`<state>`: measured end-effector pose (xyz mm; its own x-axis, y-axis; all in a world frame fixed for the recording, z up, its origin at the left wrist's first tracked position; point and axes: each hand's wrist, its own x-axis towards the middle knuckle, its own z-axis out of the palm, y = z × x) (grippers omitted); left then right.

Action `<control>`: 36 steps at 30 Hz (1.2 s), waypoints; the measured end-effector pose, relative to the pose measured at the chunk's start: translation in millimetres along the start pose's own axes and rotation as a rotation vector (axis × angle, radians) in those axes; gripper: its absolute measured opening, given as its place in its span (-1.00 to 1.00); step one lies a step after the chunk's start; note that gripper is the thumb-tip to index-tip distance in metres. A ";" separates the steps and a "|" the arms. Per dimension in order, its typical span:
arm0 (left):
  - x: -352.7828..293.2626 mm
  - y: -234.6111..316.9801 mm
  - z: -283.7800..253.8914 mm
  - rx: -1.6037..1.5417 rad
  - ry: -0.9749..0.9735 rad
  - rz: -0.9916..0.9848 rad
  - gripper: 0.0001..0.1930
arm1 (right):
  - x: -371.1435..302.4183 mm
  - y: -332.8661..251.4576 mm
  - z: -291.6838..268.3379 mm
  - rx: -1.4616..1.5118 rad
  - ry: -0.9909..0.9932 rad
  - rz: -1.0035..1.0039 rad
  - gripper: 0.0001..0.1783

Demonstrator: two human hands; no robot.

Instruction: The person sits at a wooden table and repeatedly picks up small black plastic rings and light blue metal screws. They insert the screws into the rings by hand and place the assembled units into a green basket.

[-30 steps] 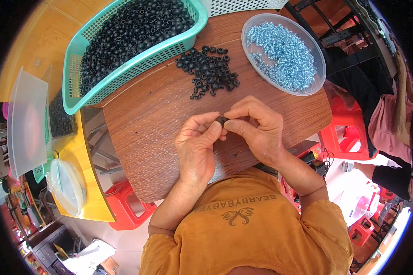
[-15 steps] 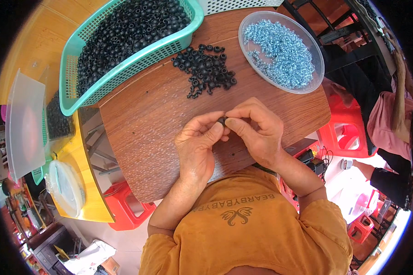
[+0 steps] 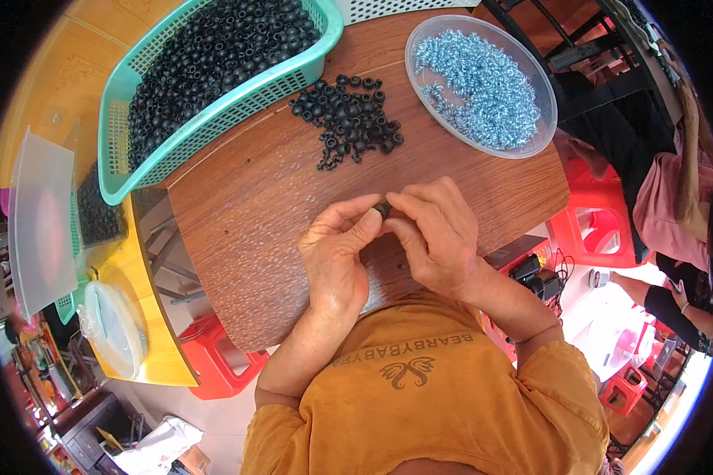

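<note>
Between my hands, just above the table's near half, is a small black ring-shaped piece [image 3: 383, 209]. My left hand [image 3: 337, 245] pinches it between thumb and forefinger. From the other side my right hand [image 3: 440, 233] meets it with bent fingertips; how far they grip it is partly hidden. Past my hands lies a loose pile of similar black pieces [image 3: 352, 119], several of them with round holes showing. Farther right, small shiny light-blue pieces [image 3: 483, 87] fill most of a round clear tray [image 3: 540, 142].
A teal mesh basket [image 3: 214, 127] heaped with black pieces overlaps the far left edge of the brown wooden table [image 3: 261, 222]. Red stools [image 3: 222, 360] stand below. At left, a yellow table [image 3: 162, 332] bears a lidded round tub [image 3: 112, 324]. Another person [image 3: 677, 206] sits at right.
My right thumb has shifted back from the black piece, and the right hand has moved slightly left. The left hand keeps its pinch. At far right, the other person's hand has come into view.
</note>
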<state>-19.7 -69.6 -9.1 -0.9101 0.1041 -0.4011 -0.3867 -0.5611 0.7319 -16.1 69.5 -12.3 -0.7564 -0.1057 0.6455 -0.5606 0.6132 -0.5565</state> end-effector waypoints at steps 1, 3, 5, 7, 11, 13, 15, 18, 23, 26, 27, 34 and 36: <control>-0.3 0.0 0.8 -0.001 0.003 0.000 -0.83 | -0.6 -0.1 0.3 -0.007 0.001 0.002 -0.61; -0.8 -0.4 1.8 0.000 0.011 0.005 -0.84 | 0.2 -1.2 0.7 -0.027 0.012 -0.008 -0.61; -1.0 -1.7 2.5 0.002 0.019 0.013 -0.84 | 2.5 -2.4 0.5 -0.058 0.031 -0.029 -0.61; -2.4 0.0 5.2 -0.008 0.014 0.015 -0.85 | 3.0 -1.6 0.6 -0.069 0.035 -0.032 -0.61; -4.5 -2.0 7.5 -0.027 0.024 0.058 -0.86 | 0.5 0.3 1.2 -0.077 0.035 -0.049 -0.61; -4.9 -4.1 6.2 0.002 0.021 0.079 -0.87 | 0.7 0.9 2.3 -0.060 0.055 -0.078 -0.63; -5.7 -5.0 5.9 0.020 0.019 0.103 -0.87 | 1.0 3.4 2.9 -0.034 0.066 -0.109 -0.65; -6.8 -7.3 5.9 0.036 0.015 0.137 -0.87 | -0.7 9.4 5.0 0.007 0.081 -0.150 -0.68; -4.9 -10.4 8.5 0.054 0.048 0.136 -0.88 | -5.0 15.0 13.4 0.010 0.104 -0.207 -0.72; -5.8 -11.8 4.9 0.097 0.046 0.130 -0.89 | -8.1 12.1 13.7 -0.001 0.084 -0.203 -0.73; -5.5 -12.1 3.0 0.088 0.032 0.126 -0.89 | -7.2 11.1 13.0 -0.005 0.074 -0.206 -0.74; -6.8 -7.4 -2.9 0.126 -0.056 0.137 -0.86 | 5.7 13.6 4.3 0.069 -0.024 -0.205 -0.70; -4.3 -1.9 -5.0 0.267 -0.048 0.188 -0.86 | 15.1 15.8 -5.7 0.051 -0.041 -0.186 -0.70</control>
<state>-14.3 -73.0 -11.5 -0.9728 0.0609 -0.2233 -0.2306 -0.3395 0.9119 -34.4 82.0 -8.3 -0.6507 -0.2464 0.7182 -0.7075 0.5401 -0.4557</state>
